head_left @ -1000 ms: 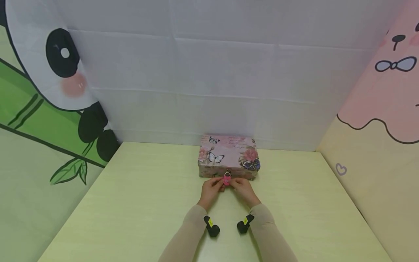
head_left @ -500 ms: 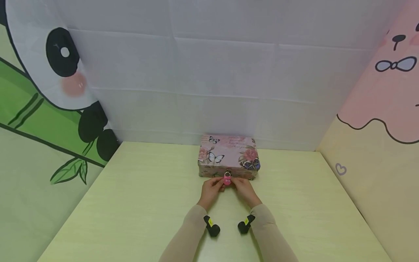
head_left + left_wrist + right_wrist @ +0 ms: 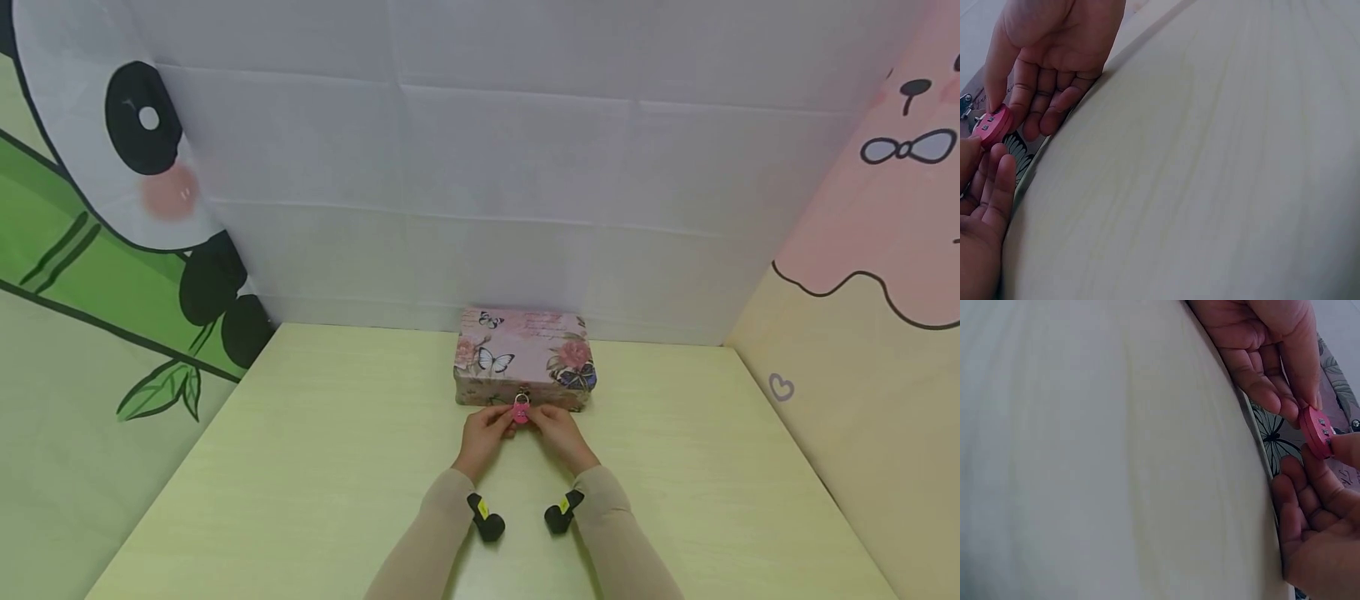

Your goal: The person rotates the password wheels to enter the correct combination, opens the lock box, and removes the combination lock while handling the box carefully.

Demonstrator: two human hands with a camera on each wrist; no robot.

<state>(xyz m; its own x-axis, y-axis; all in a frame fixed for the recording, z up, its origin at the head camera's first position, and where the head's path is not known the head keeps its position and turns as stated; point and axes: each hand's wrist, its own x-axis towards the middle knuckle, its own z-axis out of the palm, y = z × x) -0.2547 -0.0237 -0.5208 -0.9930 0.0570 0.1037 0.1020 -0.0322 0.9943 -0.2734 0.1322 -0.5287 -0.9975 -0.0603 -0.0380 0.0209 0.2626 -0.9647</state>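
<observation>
A small pink combination padlock (image 3: 521,413) with number dials is held at the front of a flowered, butterfly-print box (image 3: 517,342). Its metal shackle reaches up to the box's clasp; whether it is locked cannot be seen. My left hand (image 3: 483,435) pinches the padlock's left side between thumb and finger. From the other side my right hand (image 3: 561,437) pinches it, thumb tip by the dials. The left wrist view shows the dials (image 3: 989,120) between both hands' fingertips. In the right wrist view, the padlock (image 3: 1317,432) sits between both thumbs and fingers, other fingers loosely curled.
The box stands with its lid down at the back of the pale yellow table (image 3: 337,433), close to a white cloth backdrop (image 3: 420,167). Painted panels flank the table. Black wrist cameras (image 3: 487,521) are strapped over both sleeves.
The padlock's face tilts slightly between frames while both hands keep their grip. Hands and box stay almost in place.
</observation>
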